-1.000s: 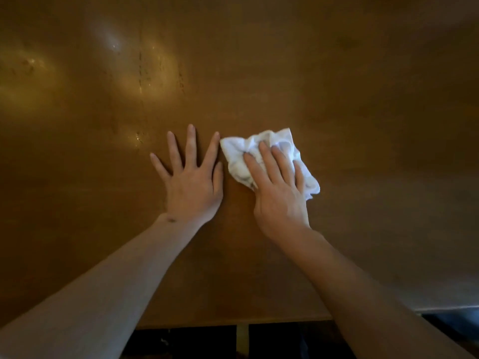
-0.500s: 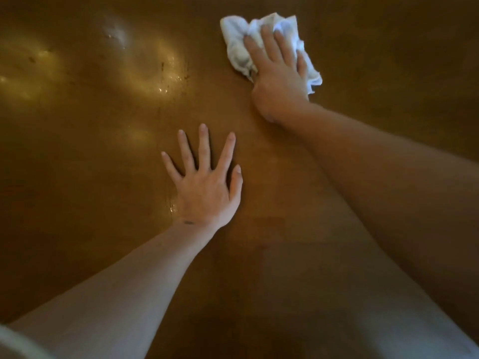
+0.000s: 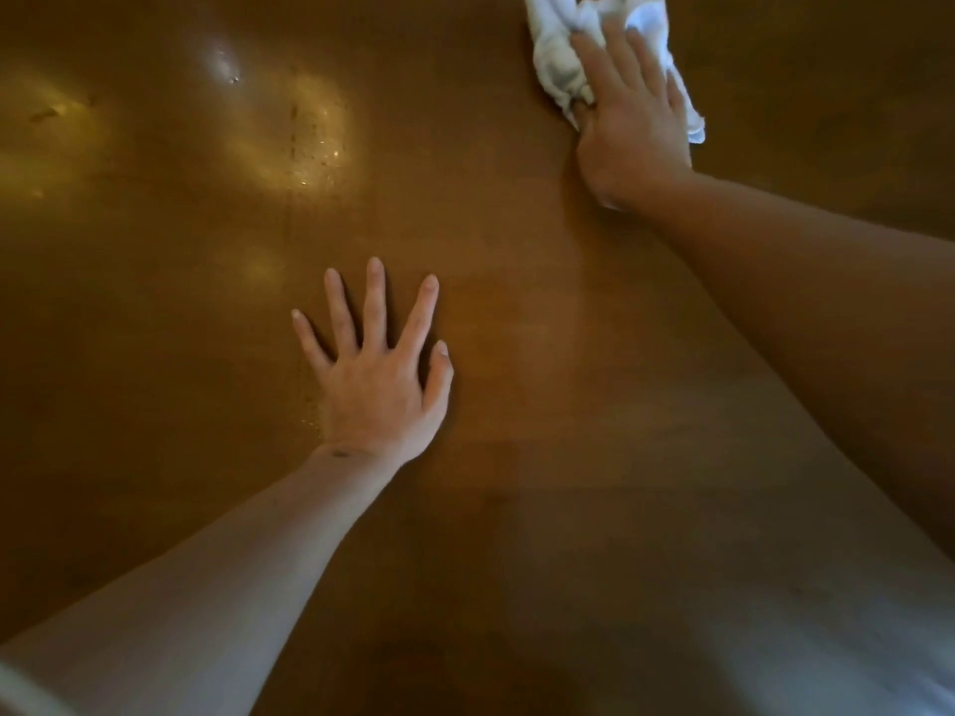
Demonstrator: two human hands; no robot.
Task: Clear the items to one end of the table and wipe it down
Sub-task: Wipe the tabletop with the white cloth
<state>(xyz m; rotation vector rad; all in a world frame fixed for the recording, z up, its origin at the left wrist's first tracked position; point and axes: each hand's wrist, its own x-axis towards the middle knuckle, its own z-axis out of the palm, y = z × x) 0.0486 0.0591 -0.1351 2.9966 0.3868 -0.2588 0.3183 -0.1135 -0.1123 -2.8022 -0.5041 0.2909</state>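
Right hand (image 3: 633, 126) pushed cloth (image 3: 555, 59) farther | fingers flat on it | left hand (image 3: 377, 385) splayed on table (image 3: 155, 405)

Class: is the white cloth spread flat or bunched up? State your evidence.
Bunched up. The white cloth shows crumpled folds and lumps, pressed to the table under the right hand, whose fingers lie flat.

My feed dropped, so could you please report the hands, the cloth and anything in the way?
Left hand flat on table, open. Right hand pressing white cloth at far side, fingers straight. No obstacle in view.
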